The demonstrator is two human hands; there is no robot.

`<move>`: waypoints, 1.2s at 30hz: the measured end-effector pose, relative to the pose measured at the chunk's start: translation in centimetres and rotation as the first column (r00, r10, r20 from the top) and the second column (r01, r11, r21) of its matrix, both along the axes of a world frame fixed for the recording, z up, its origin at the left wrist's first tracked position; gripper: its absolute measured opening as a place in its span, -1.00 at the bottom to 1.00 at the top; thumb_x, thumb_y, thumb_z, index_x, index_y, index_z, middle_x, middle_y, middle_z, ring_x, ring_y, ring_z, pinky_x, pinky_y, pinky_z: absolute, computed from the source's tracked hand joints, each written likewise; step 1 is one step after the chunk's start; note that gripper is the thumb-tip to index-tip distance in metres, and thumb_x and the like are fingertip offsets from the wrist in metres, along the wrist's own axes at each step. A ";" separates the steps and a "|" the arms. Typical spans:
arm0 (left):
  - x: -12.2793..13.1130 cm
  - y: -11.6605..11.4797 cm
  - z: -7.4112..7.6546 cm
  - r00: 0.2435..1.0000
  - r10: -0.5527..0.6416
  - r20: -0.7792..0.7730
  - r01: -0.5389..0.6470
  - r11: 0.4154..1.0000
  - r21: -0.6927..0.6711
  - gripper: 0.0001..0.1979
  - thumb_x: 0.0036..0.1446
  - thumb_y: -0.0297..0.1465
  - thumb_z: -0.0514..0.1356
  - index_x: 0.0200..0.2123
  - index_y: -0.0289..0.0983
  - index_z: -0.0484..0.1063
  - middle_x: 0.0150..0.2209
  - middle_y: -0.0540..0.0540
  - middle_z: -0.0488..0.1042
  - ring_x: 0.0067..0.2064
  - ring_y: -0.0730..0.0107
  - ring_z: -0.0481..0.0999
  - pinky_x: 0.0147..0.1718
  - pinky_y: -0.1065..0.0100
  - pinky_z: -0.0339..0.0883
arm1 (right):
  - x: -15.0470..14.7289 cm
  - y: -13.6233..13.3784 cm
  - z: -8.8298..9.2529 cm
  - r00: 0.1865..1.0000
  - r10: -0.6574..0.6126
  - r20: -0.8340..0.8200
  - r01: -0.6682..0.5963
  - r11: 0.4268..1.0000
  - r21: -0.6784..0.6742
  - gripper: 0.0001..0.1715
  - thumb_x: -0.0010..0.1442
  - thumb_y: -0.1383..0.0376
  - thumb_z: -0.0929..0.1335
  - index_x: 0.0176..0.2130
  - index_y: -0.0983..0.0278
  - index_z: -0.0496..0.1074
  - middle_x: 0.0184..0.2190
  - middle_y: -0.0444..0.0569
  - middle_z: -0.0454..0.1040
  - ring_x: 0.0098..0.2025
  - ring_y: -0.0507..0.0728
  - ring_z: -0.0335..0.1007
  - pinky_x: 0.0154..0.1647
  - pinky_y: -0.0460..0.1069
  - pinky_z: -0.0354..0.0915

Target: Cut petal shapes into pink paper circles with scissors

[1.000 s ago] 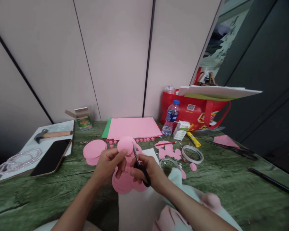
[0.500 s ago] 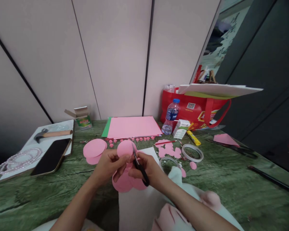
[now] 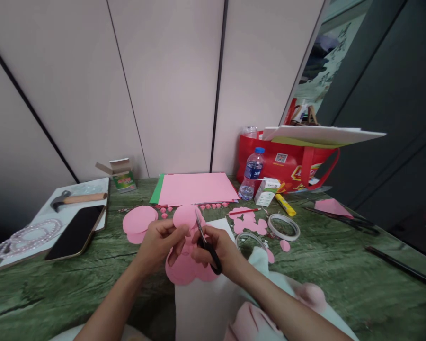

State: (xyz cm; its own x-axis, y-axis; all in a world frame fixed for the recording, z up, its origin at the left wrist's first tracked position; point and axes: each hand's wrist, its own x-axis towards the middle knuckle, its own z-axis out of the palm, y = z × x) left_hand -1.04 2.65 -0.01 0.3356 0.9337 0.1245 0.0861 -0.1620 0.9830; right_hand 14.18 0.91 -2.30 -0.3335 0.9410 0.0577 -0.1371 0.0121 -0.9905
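Note:
Between thumb and fingers, my left hand [image 3: 166, 240] pinches a round-lobed pink paper piece [image 3: 184, 216] by its lower edge. My right hand [image 3: 222, 248] is closed round the black handles of a pair of scissors [image 3: 210, 248], blades pointing up along the paper's right side. Whether the blades touch the paper I cannot tell. Below both hands lie larger pink paper rounds [image 3: 184, 272] on a white sheet [image 3: 195, 308]. Left of my left hand rests a stack of pink paper circles [image 3: 139, 219].
Pink sheets [image 3: 199, 188] lie at the back, with small pink rolled bits [image 3: 213, 206] before them. To the right are pink scraps [image 3: 248, 222], a tape roll [image 3: 284, 227], a bottle [image 3: 251, 175] and a red bag [image 3: 291, 163]. At left are a phone [image 3: 76, 233] and hammer [image 3: 80, 198].
Both hands keep their grips and stay almost in place. The pink paper piece has tipped slightly, and the scissors have shifted a little against its right edge.

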 end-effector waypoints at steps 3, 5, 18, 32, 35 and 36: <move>0.0 0.0 -0.1 1.000 0.012 0.009 -0.012 1.000 -0.006 -0.69 0.03 -0.30 0.09 -0.67 -0.33 0.23 -0.83 0.11 0.23 -0.84 0.68 0.13 -0.87 0.60 -0.11 | 0.0 -0.1 0.3 1.000 -0.004 0.009 0.004 1.000 -0.010 -0.60 -0.30 0.18 0.45 -0.46 0.31 0.28 -0.74 -0.26 0.25 -0.73 -0.08 0.12 -0.74 -0.17 0.07; -0.1 0.1 -0.1 0.999 0.025 0.025 -0.024 1.000 -0.016 -0.73 0.02 -0.30 0.09 -0.63 -0.33 0.27 -0.82 0.11 0.24 -0.85 0.67 0.12 -0.87 0.59 -0.12 | 0.0 -0.1 0.4 1.000 -0.008 0.007 0.008 1.000 -0.010 -0.59 -0.30 0.17 0.46 -0.47 0.31 0.28 -0.75 -0.26 0.26 -0.74 -0.08 0.12 -0.75 -0.18 0.06; 0.1 0.2 0.5 0.975 0.143 0.170 -0.140 0.990 -0.028 -0.71 0.01 -0.29 0.10 -0.65 -0.31 0.21 -0.78 0.12 0.22 -0.84 0.67 0.12 -0.85 0.55 -0.10 | 0.1 -0.2 0.3 1.000 0.006 0.023 -0.005 1.000 -0.017 -0.62 -0.27 0.16 0.45 -0.50 0.32 0.28 -0.78 -0.26 0.26 -0.76 -0.07 0.17 -0.77 -0.19 0.07; 0.4 0.0 0.0 0.998 0.024 0.054 -0.018 0.994 -0.111 -0.71 0.02 -0.22 0.07 -0.42 -0.36 0.36 -0.84 0.10 0.28 -0.89 0.60 0.13 -0.93 0.59 -0.10 | -0.1 -0.4 0.6 1.000 0.016 0.021 -0.015 0.999 -0.050 -0.65 -0.24 0.19 0.44 -0.51 0.32 0.26 -0.78 -0.26 0.26 -0.75 -0.07 0.17 -0.76 -0.19 0.07; 0.3 0.0 0.1 0.998 0.036 0.052 -0.029 0.992 -0.126 -0.72 0.02 -0.23 0.07 -0.43 -0.36 0.37 -0.85 0.10 0.27 -0.90 0.60 0.12 -0.93 0.60 -0.12 | -0.2 -0.5 0.5 0.998 0.053 0.043 -0.050 0.996 -0.072 -0.65 -0.24 0.18 0.44 -0.51 0.31 0.25 -0.80 -0.27 0.24 -0.75 -0.06 0.17 -0.74 -0.19 0.07; 0.3 0.0 0.1 0.998 0.044 0.049 -0.038 0.992 -0.119 -0.72 0.02 -0.23 0.08 -0.44 -0.36 0.37 -0.86 0.10 0.26 -0.90 0.61 0.12 -0.93 0.61 -0.13 | -0.2 -0.5 0.4 0.997 0.061 0.047 -0.058 0.996 -0.072 -0.65 -0.23 0.18 0.43 -0.50 0.31 0.25 -0.79 -0.27 0.24 -0.75 -0.06 0.16 -0.74 -0.19 0.06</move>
State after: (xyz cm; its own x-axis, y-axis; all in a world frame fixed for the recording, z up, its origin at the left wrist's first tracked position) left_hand -0.74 2.69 0.05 0.2927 0.9558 0.0289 0.0387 -0.0420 0.9984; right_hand 14.01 0.42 -1.89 -0.3900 0.9205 -0.0255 -0.0866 -0.0643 -0.9942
